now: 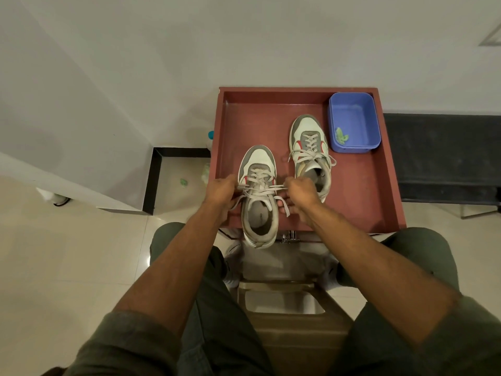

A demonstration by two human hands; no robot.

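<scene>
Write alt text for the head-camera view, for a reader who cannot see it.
A person's left hand and right hand each grip the laces of a grey-and-white sneaker at the near edge of a red tray. Its partner sneaker and a blue tub sit farther back.

I have bare floor in the square red-brown tray with a raised rim (254, 120) beyond the near grey-and-white sneaker (259, 164), and more at its right front corner. The second grey-and-white sneaker (309, 137) stands just right of my right hand (299, 189), closing that side. A blue plastic tub (332, 126) fills the far right corner. The pale grey laces (260, 189), taut between right and left hand (222, 191), bar the gap.
</scene>
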